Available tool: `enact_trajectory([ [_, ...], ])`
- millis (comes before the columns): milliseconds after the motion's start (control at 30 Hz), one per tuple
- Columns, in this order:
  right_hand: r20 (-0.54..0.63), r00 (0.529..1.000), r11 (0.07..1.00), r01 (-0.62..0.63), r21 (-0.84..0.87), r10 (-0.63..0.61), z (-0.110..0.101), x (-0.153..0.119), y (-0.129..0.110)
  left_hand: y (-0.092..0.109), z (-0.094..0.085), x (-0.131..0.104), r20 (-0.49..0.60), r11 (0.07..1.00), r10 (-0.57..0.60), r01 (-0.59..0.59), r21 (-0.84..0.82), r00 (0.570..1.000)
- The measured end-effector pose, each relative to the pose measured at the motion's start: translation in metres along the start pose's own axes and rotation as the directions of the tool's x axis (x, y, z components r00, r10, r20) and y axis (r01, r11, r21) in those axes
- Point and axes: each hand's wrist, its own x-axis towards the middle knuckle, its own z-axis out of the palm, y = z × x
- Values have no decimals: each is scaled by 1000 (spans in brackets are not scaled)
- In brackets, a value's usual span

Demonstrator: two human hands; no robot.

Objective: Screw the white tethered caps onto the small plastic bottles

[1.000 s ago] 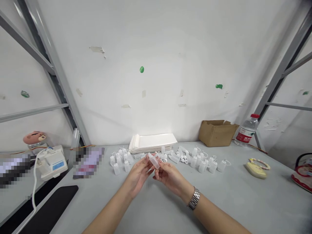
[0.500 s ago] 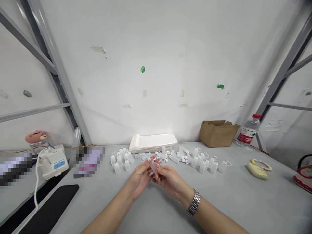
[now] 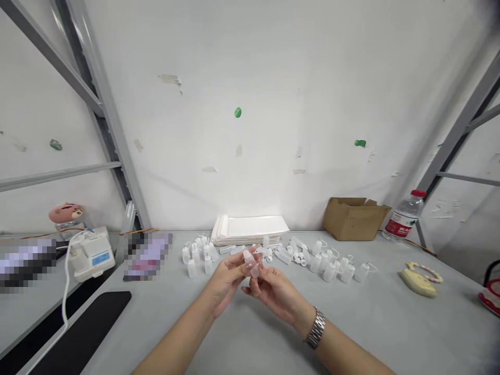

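A small translucent plastic bottle (image 3: pixel 251 263) is held tilted between both hands, in front of the loose bottles. My left hand (image 3: pixel 228 278) pinches it from the left with thumb and fingers. From the right, my right hand (image 3: pixel 275 291) has its fingertips closed on the lower part of the same bottle. Behind the hands lie loose empty bottles (image 3: pixel 284 255) and small white caps (image 3: pixel 300 259). Capped bottles stand upright in a group at the left (image 3: pixel 191 268) and another at the right (image 3: pixel 347 273).
A stack of white sheets (image 3: pixel 255 227) lies by the wall. Farther right are a cardboard box (image 3: pixel 353 221), a water bottle (image 3: pixel 402 219) and a yellow pouch (image 3: pixel 419 282). At the left are a white power strip (image 3: pixel 94 258), a blurred phone (image 3: pixel 148 256) and a black mat (image 3: pixel 86 330).
The held bottle has turned, its narrower top now pointing up and left, and the fingers have shifted around it. The whole view has moved slightly, shifting the scene rightward.
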Motion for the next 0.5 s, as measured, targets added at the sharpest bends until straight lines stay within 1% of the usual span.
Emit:
enact_trajectory([
  [67,6,1000,1000,16,-9,-16,2,-1,-2,1,2,-1,-3,1000,2,-2,1,1000],
  [133,-1,1000,999,19,-33,-19,2,-1,-2,2,4,-1,-34,1000,9,-10,-17,999],
  [200,-12,1000,999,8,-53,-8,0,0,-1,3,4,-1,-55,999,31,-33,-25,998],
  [300,-31,1000,998,-3,-68,1,-2,0,1,4,4,1,-49,997,78,-77,14,996],
  [400,-54,998,998,10,-64,-13,-1,0,3,-1,5,1,-58,994,106,-104,45,993],
  [500,-77,997,997,27,-67,-32,3,1,5,-8,6,1,-82,995,84,-80,51,993],
])
